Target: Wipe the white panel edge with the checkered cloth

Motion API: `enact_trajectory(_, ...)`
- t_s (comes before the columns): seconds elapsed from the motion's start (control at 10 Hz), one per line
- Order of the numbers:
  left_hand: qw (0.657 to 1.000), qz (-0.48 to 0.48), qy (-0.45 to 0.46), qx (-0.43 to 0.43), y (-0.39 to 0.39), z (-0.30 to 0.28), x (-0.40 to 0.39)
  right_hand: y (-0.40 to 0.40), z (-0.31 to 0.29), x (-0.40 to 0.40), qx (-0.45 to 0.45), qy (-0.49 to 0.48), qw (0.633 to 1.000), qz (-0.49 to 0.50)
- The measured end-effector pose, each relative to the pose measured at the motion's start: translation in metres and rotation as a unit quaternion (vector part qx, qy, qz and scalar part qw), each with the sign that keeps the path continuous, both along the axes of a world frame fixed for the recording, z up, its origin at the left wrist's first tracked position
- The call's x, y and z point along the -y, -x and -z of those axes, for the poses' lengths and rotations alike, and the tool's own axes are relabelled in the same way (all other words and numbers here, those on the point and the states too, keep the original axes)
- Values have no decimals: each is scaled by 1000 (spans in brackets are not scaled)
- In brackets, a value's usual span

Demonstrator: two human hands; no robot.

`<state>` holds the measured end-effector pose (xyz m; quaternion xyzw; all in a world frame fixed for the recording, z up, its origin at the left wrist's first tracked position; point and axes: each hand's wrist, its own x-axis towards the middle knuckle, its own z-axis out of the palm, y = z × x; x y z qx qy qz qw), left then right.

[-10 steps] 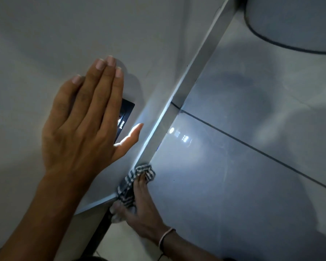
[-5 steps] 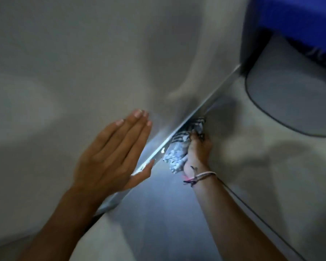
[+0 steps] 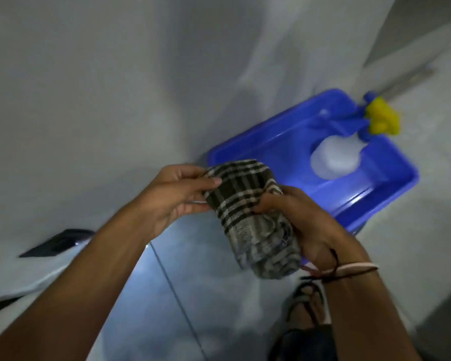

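1. At far left we see the white panel [image 3: 63, 100], filling the left and upper part of the view; a dark rectangular patch [image 3: 57, 243] sits on it low down, near its pale lower edge; neither of the hands touches the panel.
2. Our left hand [image 3: 172, 196] is closed on the near-left end of the checkered cloth [image 3: 250, 212], thumb laid over the top of the fabric, fingers curled beneath.
3. The cloth is bunched into a thick roll, held in the air between both hands, above the tiled floor [image 3: 182, 282] and clear of the panel.
4. Our right hand [image 3: 305, 225] grips the roll from the right side, fingers pressed into the fabric; thin bands [image 3: 349, 269] circle that wrist.
5. Behind the cloth a blue tub [image 3: 271, 147] rests on the floor; a whitish bottle [image 3: 335, 158] lies in it; the bottle's yellow and blue spray head [image 3: 380, 118] reaches over the tub's far rim.
6. Low right, a sandalled foot [image 3: 307, 303] shows, blurred.
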<state>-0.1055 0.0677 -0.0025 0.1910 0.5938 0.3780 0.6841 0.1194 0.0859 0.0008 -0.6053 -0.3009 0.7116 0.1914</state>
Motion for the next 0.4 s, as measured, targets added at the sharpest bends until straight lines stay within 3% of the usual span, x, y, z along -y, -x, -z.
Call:
enact_trajectory(0.1, 992, -18, -14, -123, -41, 5, -33, -56, 0, -51, 167, -20, 983, -80)
enact_trajectory(0.2, 921, 37, -47, -384, -74, 23, -59, -69, 27, -89, 215, -33, 961, -171)
enact_trajectory(0.3, 782, 254, -16, -568, -85, 23, -61, -61, 54, -101, 225, -24, 937, -264)
enact_trajectory(0.4, 694, 305, -24, -651, -91, -11, -49, -60, 37, -93, 232, -42, 901, -365)
